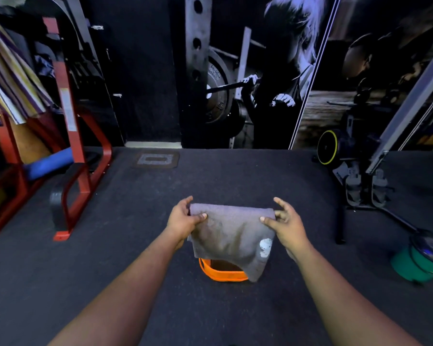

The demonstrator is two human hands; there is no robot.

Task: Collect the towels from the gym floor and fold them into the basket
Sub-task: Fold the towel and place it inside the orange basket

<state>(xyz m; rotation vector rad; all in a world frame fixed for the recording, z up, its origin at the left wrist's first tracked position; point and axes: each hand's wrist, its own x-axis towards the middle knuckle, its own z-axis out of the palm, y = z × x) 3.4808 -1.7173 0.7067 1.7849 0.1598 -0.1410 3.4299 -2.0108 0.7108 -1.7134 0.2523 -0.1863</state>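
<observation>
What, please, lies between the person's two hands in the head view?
The head view shows a grey towel stretched between the left hand and the right hand, each pinching a top corner; it hangs over the orange basket.

Dark, speckled rubber floor point(235, 176) spreads wide across the gym, dimly lit. Over on the left, a red steel rack point(81, 156) stands on the floor, a striped cloth point(13, 78) draped at its top and a blue roll point(49, 162) lying low inside it. Straight ahead, a black-and-white wall mural point(255, 71) shows a lifter with a barbell. Off to the right, a yellow-rimmed wheel point(327, 147) beside a slanted grey post point(408, 101), and a green tub point(415, 263) near the edge.
</observation>
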